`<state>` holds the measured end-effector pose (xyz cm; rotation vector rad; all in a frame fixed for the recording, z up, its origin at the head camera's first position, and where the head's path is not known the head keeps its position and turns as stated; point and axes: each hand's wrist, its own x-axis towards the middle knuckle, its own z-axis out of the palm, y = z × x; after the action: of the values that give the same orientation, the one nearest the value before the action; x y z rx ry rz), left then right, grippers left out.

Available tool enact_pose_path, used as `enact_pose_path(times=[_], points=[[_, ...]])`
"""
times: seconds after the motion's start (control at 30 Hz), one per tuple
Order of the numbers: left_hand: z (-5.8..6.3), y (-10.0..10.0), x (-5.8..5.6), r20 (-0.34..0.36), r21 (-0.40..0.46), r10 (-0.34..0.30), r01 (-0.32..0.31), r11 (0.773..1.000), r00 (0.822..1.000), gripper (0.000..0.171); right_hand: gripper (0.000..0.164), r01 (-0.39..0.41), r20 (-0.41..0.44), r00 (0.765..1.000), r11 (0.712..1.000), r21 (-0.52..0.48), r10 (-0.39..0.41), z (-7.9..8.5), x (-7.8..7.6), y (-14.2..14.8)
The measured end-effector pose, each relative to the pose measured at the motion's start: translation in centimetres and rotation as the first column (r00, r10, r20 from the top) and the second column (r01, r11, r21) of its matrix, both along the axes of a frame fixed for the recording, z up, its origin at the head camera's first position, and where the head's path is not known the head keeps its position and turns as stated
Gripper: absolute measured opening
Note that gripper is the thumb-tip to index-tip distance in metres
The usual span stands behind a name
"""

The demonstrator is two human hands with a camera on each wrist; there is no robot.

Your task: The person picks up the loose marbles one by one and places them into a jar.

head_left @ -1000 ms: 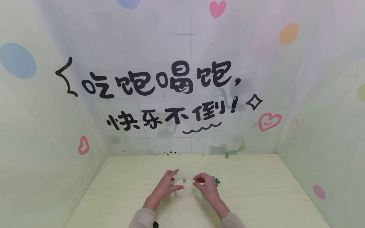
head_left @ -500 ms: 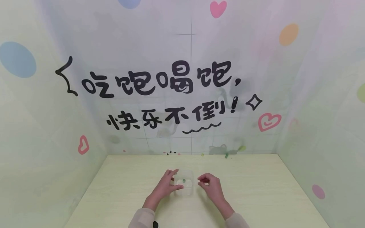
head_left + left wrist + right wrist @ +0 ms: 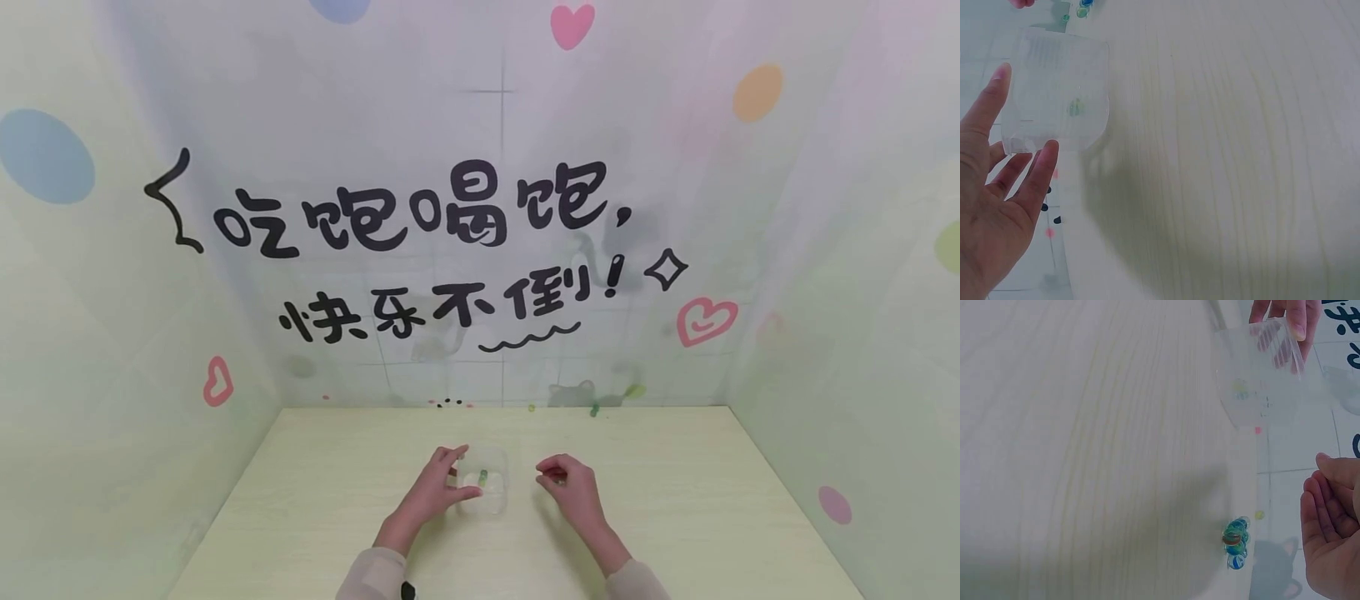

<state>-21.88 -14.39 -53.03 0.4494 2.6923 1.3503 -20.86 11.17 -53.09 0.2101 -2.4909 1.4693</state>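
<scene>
My left hand (image 3: 437, 487) holds a clear plastic box (image 3: 497, 503) by its left side, thumb at the near corner and fingers at the far one. Greenish glass marbles (image 3: 482, 477) lie inside; through the wall in the left wrist view they look blurred. To the right of the box, apart from it, my right hand (image 3: 576, 487) hovers with loosely bent fingers and the thumb close to them. Nothing shows between those fingers in the right wrist view. A cluster of blue and green marbles (image 3: 1235, 542) sits on the table near that hand; in the head view the hand hides it.
A pale wood-grain table (image 3: 315, 500) carries everything. Printed cloth walls (image 3: 405, 167) with dots, hearts and black lettering enclose it at the back and both sides. A small black object (image 3: 408, 591) shows by the left sleeve.
My right hand has drawn away from the box to the right, covering the marble cluster in the head view. Inside the box, one visible marble has become two. The left hand stays put.
</scene>
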Motion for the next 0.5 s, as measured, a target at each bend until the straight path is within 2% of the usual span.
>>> enact_pose_path(times=[0.2,0.5], points=[[0.1,0.0,0.1,0.002,0.003,0.001,-0.001,1.0,1.0,0.08,0.012,0.015,0.036,0.999,1.0,-0.024,-0.014,-0.4,-0.1,0.9],[0.0,0.0,0.0,-0.009,-0.005,-0.005,0.005,1.0,1.0,0.08,0.01,0.024,0.043,0.999,0.998,-0.05,-0.022,-0.7,0.0,2.1]])
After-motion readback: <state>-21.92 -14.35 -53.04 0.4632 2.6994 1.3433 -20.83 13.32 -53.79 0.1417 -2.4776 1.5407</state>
